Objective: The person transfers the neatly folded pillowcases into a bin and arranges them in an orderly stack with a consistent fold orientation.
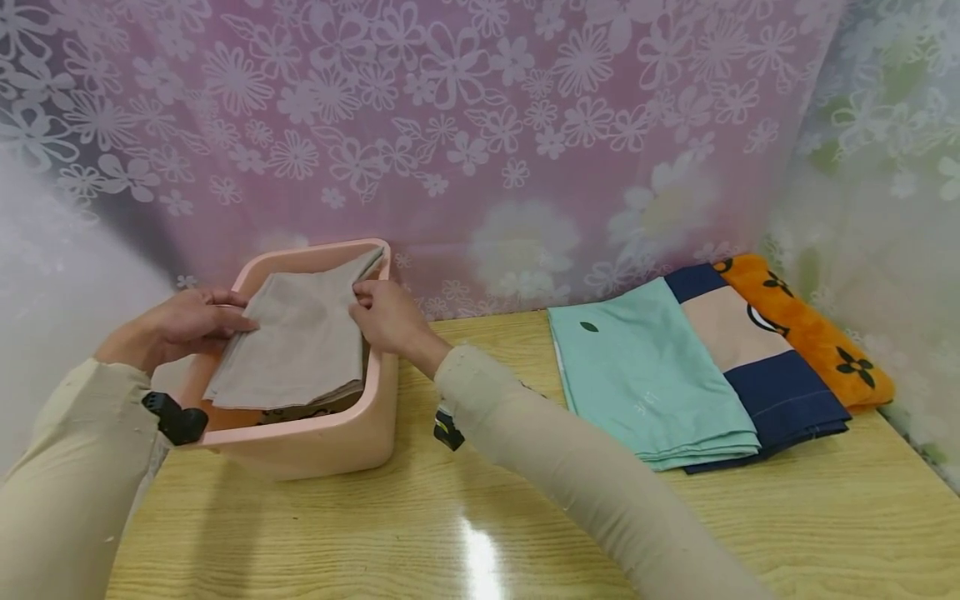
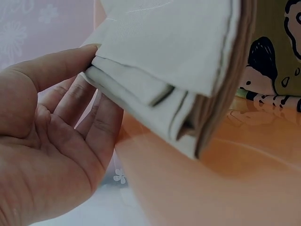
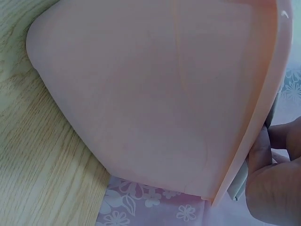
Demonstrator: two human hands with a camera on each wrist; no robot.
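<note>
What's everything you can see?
bin: one, pink, table's left
grey cloth: one, grey, at bin's opening
patterned item: count unclear, mostly olive, in bin
green cloth: one, mint, table's right
banded cloth: one, navy and beige, beside that
orange cloth: one, orange, far right
table: one, yellowish, below
flowered backdrop: count unclear, mostly pink, behind
wrist devices: two, black, by sleeves
sleeves: two, cream, both arms
left hand: one, bare, pinching grey cloth
right hand: one, bare, same cloth
</note>
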